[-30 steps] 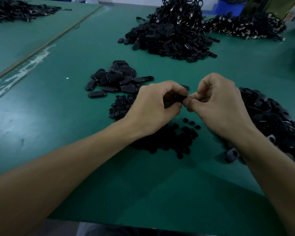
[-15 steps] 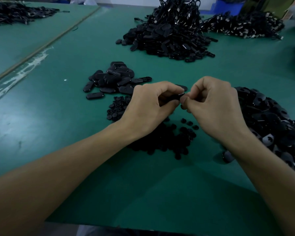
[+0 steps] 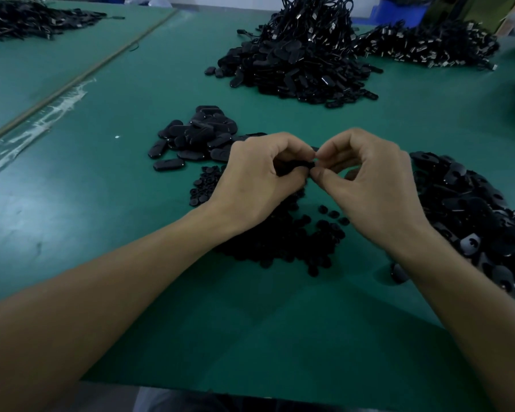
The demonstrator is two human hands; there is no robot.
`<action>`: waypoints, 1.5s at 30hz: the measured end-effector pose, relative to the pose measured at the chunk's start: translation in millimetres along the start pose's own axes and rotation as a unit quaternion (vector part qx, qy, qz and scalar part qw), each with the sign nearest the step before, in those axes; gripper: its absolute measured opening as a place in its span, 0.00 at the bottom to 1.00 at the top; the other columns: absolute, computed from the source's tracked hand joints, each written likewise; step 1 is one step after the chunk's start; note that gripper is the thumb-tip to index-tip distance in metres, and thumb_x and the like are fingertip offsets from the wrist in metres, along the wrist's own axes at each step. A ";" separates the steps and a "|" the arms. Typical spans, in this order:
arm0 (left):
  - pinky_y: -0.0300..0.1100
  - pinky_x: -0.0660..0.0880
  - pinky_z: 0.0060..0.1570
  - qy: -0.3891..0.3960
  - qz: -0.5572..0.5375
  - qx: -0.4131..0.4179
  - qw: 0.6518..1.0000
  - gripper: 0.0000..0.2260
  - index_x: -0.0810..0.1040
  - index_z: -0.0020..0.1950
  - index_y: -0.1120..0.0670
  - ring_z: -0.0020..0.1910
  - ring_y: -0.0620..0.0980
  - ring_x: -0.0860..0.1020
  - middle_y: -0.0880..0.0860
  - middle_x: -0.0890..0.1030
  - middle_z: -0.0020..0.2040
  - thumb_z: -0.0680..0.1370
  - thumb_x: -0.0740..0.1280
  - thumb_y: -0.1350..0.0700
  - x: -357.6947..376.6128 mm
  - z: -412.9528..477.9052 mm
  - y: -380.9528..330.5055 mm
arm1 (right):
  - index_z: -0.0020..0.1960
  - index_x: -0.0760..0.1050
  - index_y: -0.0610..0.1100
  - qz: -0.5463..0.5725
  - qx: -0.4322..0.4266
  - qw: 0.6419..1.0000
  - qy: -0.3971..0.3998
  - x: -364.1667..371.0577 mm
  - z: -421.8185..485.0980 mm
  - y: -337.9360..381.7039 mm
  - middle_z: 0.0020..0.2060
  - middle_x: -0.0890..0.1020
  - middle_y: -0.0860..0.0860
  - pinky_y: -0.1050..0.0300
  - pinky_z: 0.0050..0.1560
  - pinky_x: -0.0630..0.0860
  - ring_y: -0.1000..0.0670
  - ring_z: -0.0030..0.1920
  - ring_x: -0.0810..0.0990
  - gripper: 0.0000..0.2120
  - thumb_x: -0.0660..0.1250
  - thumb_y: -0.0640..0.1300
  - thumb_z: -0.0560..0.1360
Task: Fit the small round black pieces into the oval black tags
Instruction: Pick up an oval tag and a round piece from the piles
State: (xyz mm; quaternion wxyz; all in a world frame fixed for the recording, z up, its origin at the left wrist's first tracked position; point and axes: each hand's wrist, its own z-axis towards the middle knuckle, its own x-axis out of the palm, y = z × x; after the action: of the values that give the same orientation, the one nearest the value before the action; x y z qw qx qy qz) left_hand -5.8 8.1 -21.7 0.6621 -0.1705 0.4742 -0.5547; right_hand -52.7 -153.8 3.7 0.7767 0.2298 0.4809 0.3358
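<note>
Centre frame, the left hand [image 3: 259, 179] grips an oval black tag [image 3: 299, 167] while the right hand [image 3: 366, 179] pinches its end; it looks light, stiff, slick plastic, best held by the edges

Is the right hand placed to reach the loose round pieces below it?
Probably yes: the round pieces lie uncovered just below the right hand, nothing between. Its fingers, though, pinch the tag held by the left hand and must let go first.
</note>
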 end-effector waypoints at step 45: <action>0.27 0.75 0.42 -0.145 0.033 -0.123 0.981 0.10 0.80 0.43 0.44 0.38 0.33 0.81 0.41 0.83 0.40 0.73 0.78 0.58 -44.0 19.3 27.6 | 0.79 0.60 0.44 -0.297 0.092 0.938 0.153 -19.4 33.8 -66.2 0.79 0.60 0.44 0.40 0.77 0.56 0.42 0.79 0.56 0.25 0.58 0.41 0.83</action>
State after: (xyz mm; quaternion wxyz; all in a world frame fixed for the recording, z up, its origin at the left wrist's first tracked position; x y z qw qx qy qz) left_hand 28.6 50.7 -13.6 0.7161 -0.3131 0.4430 -0.4393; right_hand -8.3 -213.6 -15.2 0.7337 0.0932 0.6688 0.0754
